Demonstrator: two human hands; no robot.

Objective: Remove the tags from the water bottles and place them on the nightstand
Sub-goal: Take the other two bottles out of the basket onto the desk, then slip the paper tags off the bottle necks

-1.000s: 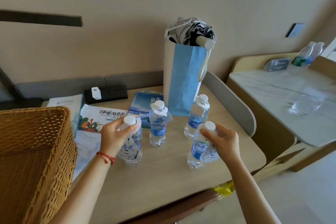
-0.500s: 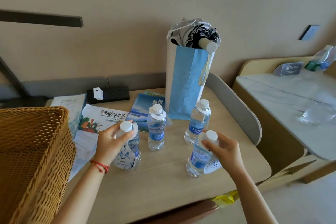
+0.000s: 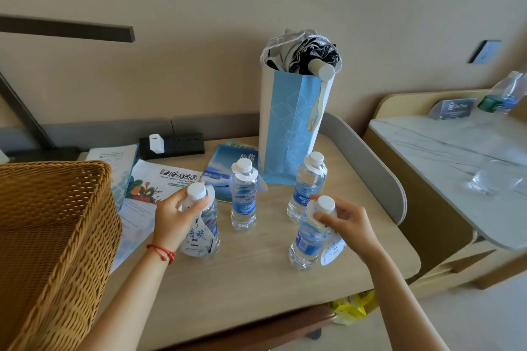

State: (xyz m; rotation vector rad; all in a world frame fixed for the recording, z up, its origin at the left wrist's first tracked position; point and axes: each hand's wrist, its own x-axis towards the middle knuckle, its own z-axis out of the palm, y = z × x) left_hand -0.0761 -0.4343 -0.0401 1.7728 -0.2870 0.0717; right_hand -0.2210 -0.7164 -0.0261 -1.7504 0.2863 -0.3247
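Several small water bottles with white caps and blue labels stand on the wooden table (image 3: 256,279). My left hand (image 3: 174,219) grips the neck of the front left bottle (image 3: 209,225), whose white paper tag (image 3: 198,238) hangs down its front. My right hand (image 3: 348,222) pinches the tag collar (image 3: 312,212) at the neck of the front right bottle (image 3: 306,242); the tag's lower part (image 3: 332,248) dangles beside the bottle. Two more tagged bottles stand behind, one in the middle (image 3: 243,196) and one at the right (image 3: 309,182).
A wicker basket (image 3: 48,236) fills the left foreground. A tall blue paper bag (image 3: 291,122) holding an umbrella stands behind the bottles. Leaflets (image 3: 159,182) and a power strip (image 3: 174,144) lie at the back. A marble-topped stand (image 3: 445,148) with a glass (image 3: 496,177) is at the right.
The view has drifted slightly. My right hand has pulled the tag collar up around the front right bottle's cap. My left hand keeps its hold on the left bottle.
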